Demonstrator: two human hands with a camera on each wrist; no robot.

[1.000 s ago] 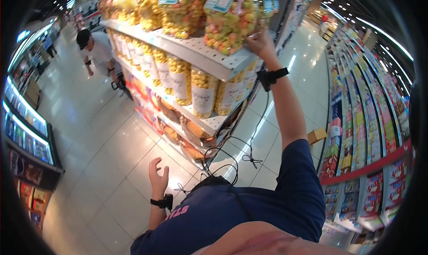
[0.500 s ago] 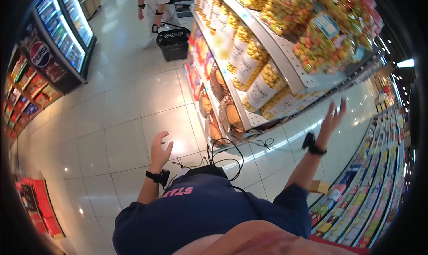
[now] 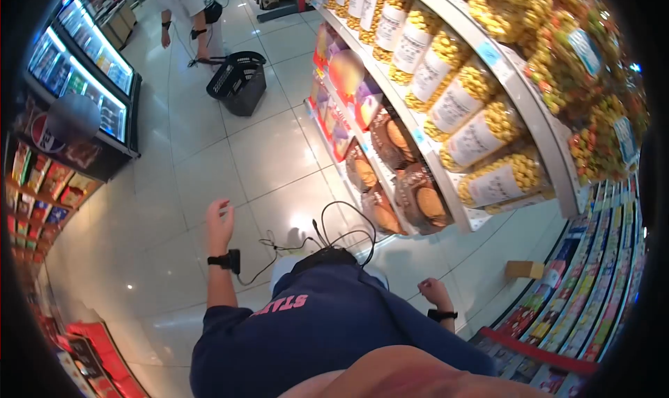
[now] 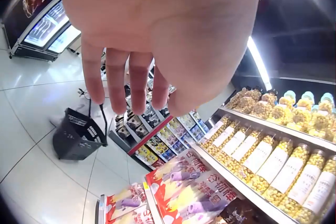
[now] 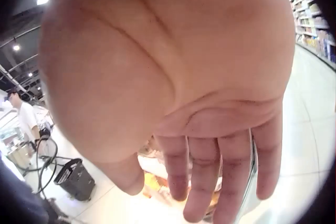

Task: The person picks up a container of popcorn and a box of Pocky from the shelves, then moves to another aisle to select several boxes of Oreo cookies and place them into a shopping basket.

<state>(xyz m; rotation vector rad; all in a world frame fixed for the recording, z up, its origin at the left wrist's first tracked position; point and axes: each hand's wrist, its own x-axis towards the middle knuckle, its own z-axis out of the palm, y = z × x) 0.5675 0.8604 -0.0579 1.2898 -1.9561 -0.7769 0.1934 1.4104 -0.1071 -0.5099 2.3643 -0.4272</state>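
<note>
My left hand (image 3: 220, 225) is held out over the tiled floor with nothing in it; its fingers hang down in the left wrist view. Low beside my body, my right hand (image 3: 437, 295) holds nothing, and the right wrist view shows its fingers (image 5: 202, 182) loosely extended. Ahead to the right stands a shelf rack with tall jars of yellow snacks (image 3: 481, 137). Bagged snacks with blue labels (image 3: 592, 140) lie on the shelf above. Brown bags with round baked goods (image 3: 421, 199) fill the lower shelves, near both hands but untouched.
Another person (image 3: 191, 15) in white holds a black shopping basket (image 3: 240, 84) ahead on the left. Lit drink fridges (image 3: 90, 84) line the left side. A cardboard box (image 3: 524, 269) sits on the floor at right, before long product shelves (image 3: 592, 286). Cables (image 3: 348, 224) hang in front of me.
My right hand has left the bagged snacks on the upper shelf and come down beside my body, empty. My view has turned left, and the person with the basket appears nearer.
</note>
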